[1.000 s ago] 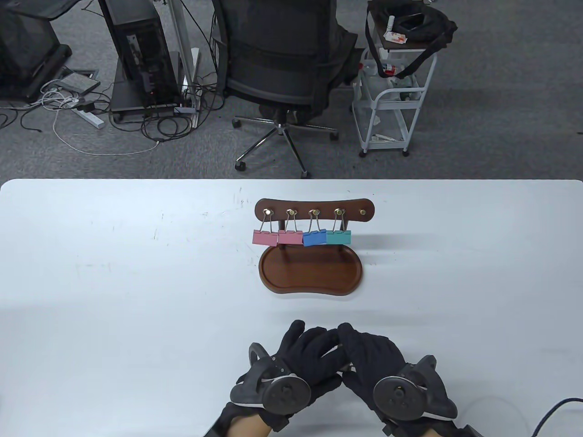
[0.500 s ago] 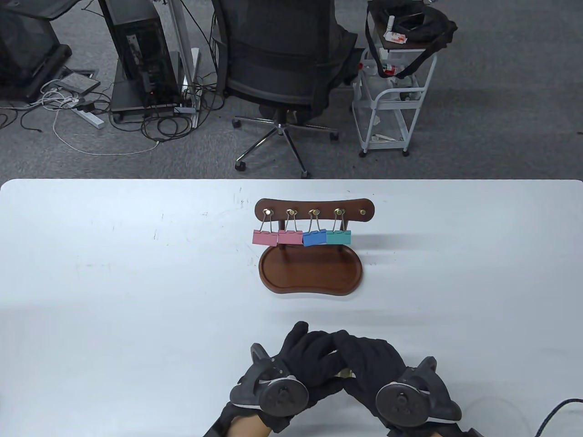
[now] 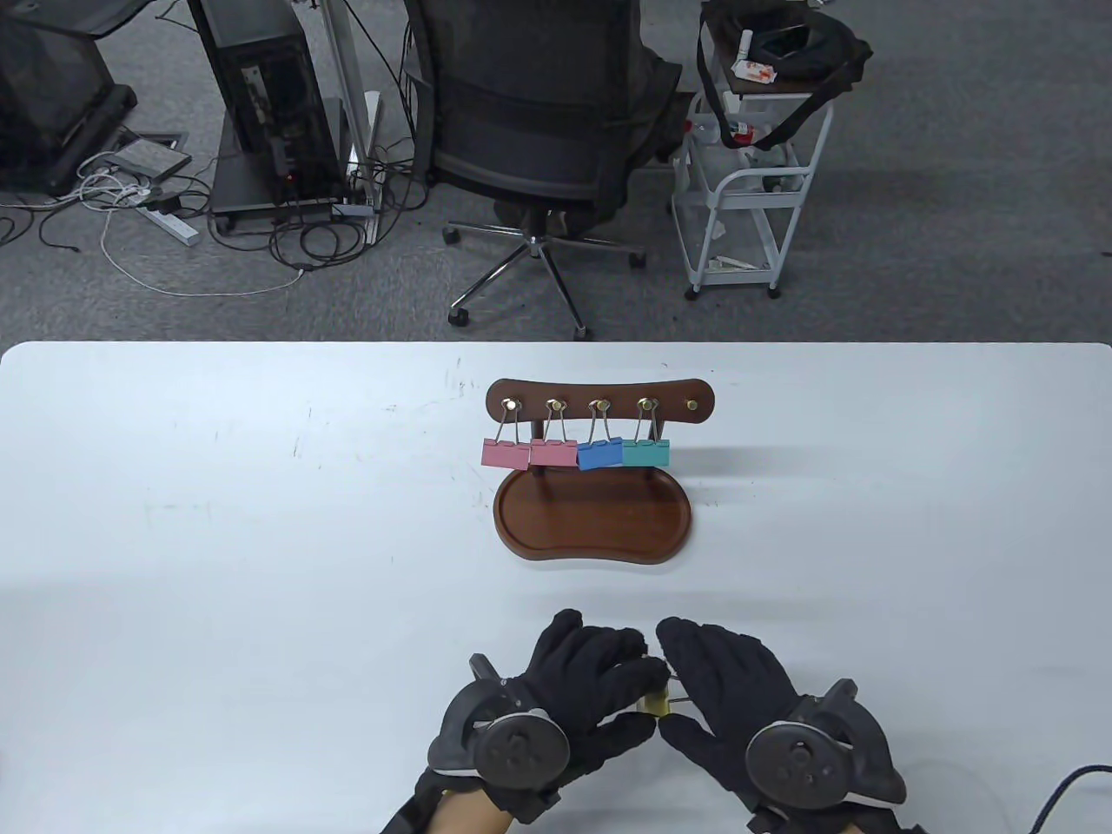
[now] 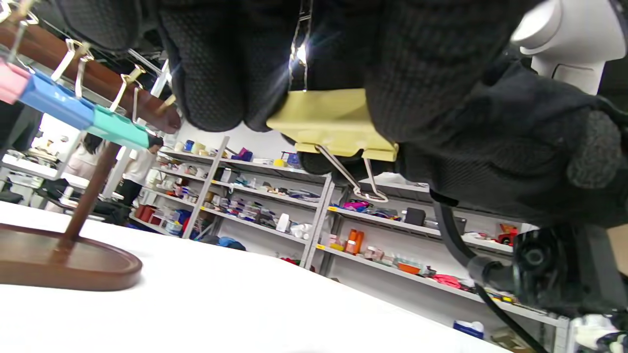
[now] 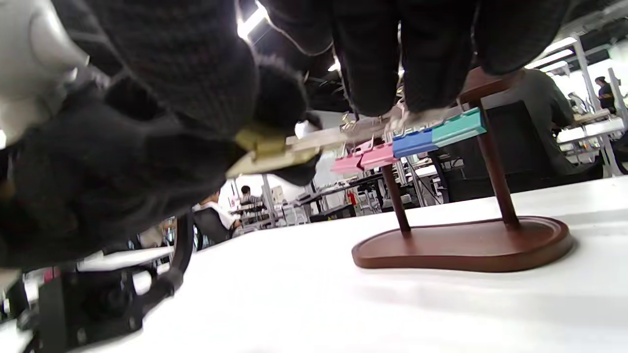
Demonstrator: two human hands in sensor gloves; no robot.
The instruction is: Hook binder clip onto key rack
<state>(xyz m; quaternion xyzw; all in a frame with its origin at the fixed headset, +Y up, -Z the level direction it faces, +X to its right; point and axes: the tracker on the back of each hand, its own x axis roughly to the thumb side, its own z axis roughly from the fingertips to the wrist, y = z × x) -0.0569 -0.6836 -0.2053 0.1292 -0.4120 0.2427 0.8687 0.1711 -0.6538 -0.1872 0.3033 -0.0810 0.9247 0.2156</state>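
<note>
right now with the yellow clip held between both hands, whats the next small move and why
Probably lift the yellow clip and carry it forward to the bare hook at the right end of the rack. The other four hooks already carry clips. The left hand grips the clip's body, its wire handle points at the right hand, and both hands sit well short of the rack.

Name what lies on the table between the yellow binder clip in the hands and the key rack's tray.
Nothing: in the table view, only bare white table separates the yellow binder clip from the key rack.
</note>
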